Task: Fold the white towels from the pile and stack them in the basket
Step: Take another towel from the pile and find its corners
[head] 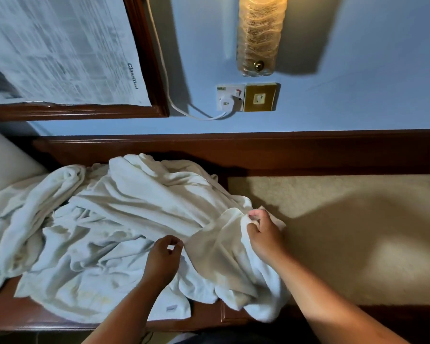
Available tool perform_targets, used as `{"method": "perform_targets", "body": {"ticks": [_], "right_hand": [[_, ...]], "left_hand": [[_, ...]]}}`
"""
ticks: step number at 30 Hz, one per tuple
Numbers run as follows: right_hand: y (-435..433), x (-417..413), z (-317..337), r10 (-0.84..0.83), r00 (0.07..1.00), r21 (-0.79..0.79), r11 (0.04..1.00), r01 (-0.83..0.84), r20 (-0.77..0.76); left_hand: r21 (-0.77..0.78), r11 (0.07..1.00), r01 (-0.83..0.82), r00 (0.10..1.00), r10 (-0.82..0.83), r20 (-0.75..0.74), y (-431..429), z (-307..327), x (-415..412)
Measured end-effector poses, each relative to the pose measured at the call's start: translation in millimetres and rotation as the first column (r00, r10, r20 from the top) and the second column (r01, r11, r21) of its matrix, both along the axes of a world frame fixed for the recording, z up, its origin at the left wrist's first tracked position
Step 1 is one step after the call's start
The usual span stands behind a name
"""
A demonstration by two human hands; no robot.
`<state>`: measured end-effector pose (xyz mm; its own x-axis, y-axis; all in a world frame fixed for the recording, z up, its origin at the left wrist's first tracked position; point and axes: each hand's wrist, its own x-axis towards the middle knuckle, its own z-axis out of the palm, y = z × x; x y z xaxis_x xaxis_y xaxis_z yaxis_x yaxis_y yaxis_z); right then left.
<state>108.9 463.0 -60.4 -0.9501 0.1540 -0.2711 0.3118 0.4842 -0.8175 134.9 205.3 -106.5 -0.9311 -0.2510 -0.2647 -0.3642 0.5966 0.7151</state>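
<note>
A pile of crumpled white towels (97, 219) covers the left part of a dark wooden counter. One towel (224, 259) is pulled up out of the pile toward the right. My right hand (263, 234) grips a bunched fold of it at its top. My left hand (163, 259) hovers just left of that towel with fingers curled and thumb near the fingertips; whether it pinches cloth is unclear. No basket is in view.
A beige padded surface (345, 232) lies to the right of the pile. The dark wooden counter edge (60, 321) runs along the front. Behind are a blue wall, a wall socket with a white plug (230, 98), a lit lamp (261, 36) and a framed newspaper (60, 50).
</note>
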Motion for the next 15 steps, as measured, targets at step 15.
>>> {"method": "perform_targets", "body": {"ticks": [15], "right_hand": [[-151, -91, -41, 0.304, 0.922, 0.449, 0.807, -0.384, 0.241]], "left_hand": [[-0.211, 0.96, 0.185, 0.983, -0.185, 0.023, -131, 46, -32]]}}
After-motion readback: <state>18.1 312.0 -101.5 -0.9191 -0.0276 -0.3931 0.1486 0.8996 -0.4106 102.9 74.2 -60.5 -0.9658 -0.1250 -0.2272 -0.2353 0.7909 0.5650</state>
